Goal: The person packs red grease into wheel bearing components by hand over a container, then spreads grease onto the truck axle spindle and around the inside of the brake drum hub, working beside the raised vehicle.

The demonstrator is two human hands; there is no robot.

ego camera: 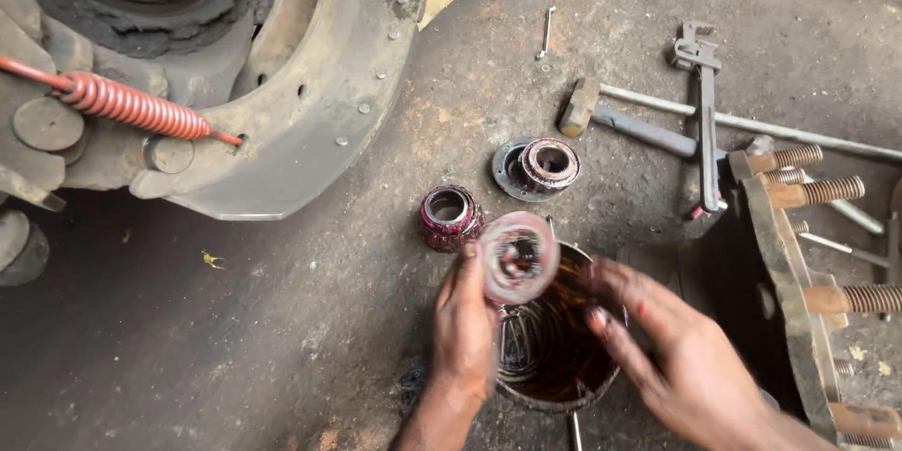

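The bearing, a ring smeared with red grease, is held up over the can that stands on the floor. The left hand has its grip closed on the ring's left edge, thumb and fingers pinching it. The right hand is blurred, fingers spread and close to the ring's right side; whether it touches or grasps anything I cannot tell.

The ring looks slick, and a pinch on one edge is a weak hold. If it slips, I judge it would most likely drop into the can of dark oily liquid and splash, or glance off the rim and roll onto the gritty floor, where dirt would stick to the grease. The can is small and could tip if knocked by either hand.

Just beyond the can a second bearing sits on the floor, and further off a third one rests in a flanged cap. Both lie open to dust, and a dropped ring could strike them.

To the right the hub stands with threaded studs pointing out; the right forearm is near them, and a quick sideways move could scrape it. A hammer and a pipe wrench lie well apart behind. At upper left the brake shoe and its red spring are clear of the hands.
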